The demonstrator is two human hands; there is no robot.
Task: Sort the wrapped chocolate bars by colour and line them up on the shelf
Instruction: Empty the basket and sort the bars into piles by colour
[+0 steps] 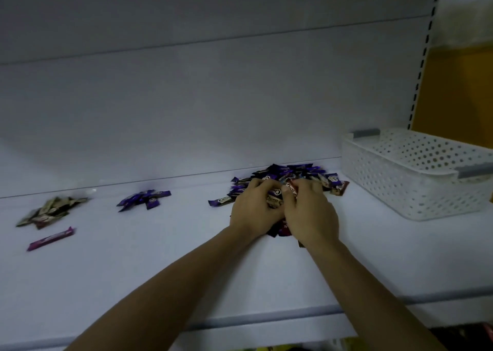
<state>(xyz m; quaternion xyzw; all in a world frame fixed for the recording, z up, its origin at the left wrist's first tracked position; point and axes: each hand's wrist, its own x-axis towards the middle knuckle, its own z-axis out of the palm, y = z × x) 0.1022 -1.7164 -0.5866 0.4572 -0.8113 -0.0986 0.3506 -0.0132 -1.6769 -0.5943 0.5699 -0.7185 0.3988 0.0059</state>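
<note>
Resting on a white shelf [133,270] in dim light, the left hand [253,209] and right hand [310,212] curl into the mixed chocolate bars [290,175]; whether either grips one, I cannot tell. A white basket [416,190] stands right.

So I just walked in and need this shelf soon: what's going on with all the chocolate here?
A person is sorting wrapped chocolate bars by colour on the white shelf. Both hands, left hand and right hand, are dug into the big mixed pile beside the white basket. Further left lie a small purple pile, a gold-toned pile and a single magenta bar. Nothing is lined up yet, so most of the sorting remains.
</note>
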